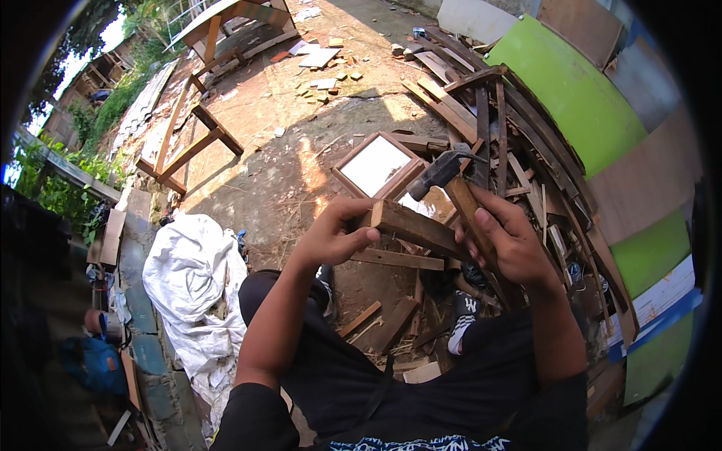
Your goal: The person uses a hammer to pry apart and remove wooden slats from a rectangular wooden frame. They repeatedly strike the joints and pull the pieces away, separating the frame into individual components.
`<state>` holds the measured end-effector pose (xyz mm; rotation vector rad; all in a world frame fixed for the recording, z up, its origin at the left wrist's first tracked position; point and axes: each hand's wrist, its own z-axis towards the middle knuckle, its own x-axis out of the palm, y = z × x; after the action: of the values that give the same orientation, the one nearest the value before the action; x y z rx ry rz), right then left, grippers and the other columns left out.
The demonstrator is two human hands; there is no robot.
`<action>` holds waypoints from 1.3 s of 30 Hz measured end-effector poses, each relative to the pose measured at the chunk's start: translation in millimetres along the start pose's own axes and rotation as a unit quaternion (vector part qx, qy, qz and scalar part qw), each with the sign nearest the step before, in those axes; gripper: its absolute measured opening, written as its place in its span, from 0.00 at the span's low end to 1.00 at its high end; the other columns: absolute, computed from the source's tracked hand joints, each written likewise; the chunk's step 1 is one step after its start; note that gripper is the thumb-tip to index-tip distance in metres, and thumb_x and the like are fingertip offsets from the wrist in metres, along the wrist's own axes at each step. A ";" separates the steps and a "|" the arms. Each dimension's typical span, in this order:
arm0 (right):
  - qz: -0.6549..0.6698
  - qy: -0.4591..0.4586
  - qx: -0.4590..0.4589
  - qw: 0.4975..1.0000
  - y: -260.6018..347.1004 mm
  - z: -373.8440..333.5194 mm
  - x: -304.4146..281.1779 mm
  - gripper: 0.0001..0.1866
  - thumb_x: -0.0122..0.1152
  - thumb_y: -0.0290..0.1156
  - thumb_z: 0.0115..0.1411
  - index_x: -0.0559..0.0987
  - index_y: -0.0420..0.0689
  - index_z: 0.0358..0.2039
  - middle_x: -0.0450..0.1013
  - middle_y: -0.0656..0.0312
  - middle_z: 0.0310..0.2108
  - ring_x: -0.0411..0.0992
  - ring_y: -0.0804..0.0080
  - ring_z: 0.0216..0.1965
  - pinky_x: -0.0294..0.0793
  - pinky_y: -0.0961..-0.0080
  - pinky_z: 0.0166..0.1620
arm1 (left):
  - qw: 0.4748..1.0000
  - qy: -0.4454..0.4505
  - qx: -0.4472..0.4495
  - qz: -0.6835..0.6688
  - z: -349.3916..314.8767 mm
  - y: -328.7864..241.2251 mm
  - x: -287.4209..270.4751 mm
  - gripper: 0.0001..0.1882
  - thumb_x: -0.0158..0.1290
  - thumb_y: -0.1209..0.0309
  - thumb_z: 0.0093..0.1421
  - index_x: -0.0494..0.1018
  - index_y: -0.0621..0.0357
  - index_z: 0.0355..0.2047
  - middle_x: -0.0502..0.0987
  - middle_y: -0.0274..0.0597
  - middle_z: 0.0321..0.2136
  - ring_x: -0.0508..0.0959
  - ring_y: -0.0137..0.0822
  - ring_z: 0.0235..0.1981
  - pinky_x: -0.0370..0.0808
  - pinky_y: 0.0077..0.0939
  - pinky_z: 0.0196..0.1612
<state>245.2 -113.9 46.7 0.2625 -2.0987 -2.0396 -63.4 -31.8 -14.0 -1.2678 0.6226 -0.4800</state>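
My left hand (pixel 337 234) is closed around the near-left end of a short, thick wooden block (pixel 417 228), its thumb lying along the end face. The block is held in the air over my knees, slanting down to the right. In my right hand (pixel 511 237) is a claw hammer (pixel 438 174), gripped by its wooden handle with the dark metal head up and to the left. The fingers of that hand reach the block's right end, and whether they also grip it is hard to see. Below the block lies a loose wooden plank (pixel 398 260).
A wooden frame with a white panel (pixel 376 165) lies ahead. Piled timber (pixel 489 113) and green boards (pixel 568 83) line the right. A white sack (pixel 192 270) lies to the left, with a wooden frame piece (pixel 192 154) beyond. Offcuts (pixel 395 323) litter the ground between my feet.
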 end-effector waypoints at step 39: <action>0.133 0.069 0.134 0.980 -13.0 -4.4 -6.3 0.20 0.50 0.37 0.76 0.71 0.43 0.63 0.66 0.69 0.26 0.59 0.87 0.16 0.59 0.88 0.17 | 0.974 -0.031 0.149 0.170 6.0 -4.6 28.4 0.27 0.51 0.48 0.69 0.70 0.62 0.27 0.61 0.47 0.15 0.66 0.46 0.16 0.63 0.36 0.23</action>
<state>252.3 -116.8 33.7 0.1480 -2.1854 -1.5461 -38.2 -47.0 -13.2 -0.8652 0.6716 -0.2372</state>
